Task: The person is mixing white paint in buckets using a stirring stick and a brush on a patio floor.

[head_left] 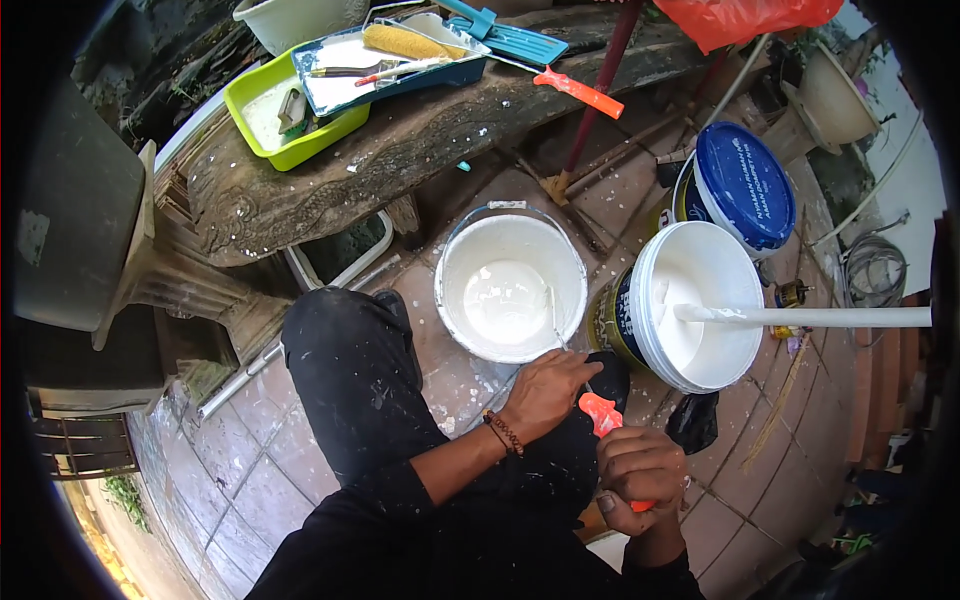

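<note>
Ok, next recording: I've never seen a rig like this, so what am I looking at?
There is no machine: these are a person's bare hands, filmed from above by a head-worn camera whose fisheye lens bends straight edges. The right hand grips an orange handle. The left hand is by the thin rod reaching into the bucket; its exact hold is unclear. The bucket stands on the tiled floor, near a pail with a pole in it. The bench bears a green tray and a blue tray with a yellow roller.
</note>
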Available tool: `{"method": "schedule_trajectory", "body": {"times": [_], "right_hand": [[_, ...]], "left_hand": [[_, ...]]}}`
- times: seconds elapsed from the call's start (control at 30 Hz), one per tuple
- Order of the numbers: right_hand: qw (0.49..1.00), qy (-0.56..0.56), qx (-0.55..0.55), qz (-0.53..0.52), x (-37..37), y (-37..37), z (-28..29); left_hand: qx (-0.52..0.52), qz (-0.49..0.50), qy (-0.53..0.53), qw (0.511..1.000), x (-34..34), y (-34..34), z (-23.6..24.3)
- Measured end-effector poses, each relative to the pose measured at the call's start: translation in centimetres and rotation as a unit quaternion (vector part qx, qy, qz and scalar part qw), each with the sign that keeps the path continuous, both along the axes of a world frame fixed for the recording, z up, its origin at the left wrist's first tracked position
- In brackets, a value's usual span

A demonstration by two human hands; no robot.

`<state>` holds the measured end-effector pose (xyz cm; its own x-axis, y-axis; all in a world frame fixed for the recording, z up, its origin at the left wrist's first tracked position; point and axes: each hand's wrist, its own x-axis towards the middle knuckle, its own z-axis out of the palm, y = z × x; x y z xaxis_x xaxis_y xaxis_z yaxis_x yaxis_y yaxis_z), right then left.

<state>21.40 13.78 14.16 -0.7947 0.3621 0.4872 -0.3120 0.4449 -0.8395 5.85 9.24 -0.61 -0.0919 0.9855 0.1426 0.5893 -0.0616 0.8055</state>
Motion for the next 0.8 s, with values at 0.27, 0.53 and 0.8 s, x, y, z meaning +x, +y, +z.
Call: {"method": "schedule_trajectory", "body": {"times": [0.27,0.53,0.8], "right_hand": [[0.989,0.064,-0.015,-0.133,-1.3,-1.6,-3.5],[0.998,0.031,-0.017,-0.058,-2.9,-1.6,-4.3],[0.998,0.044,-0.004,-0.051,-4.1,-2.0,-5.9]], "left_hand": [[-0.032,0.032,0.042,0.998,-1.4,0.3,-1.7],[-0.039,0.039,0.03,0.998,-2.8,0.0,-1.5],[-0.06,0.042,0.066,0.995,-3.5,-0.3,-2.9]]}}
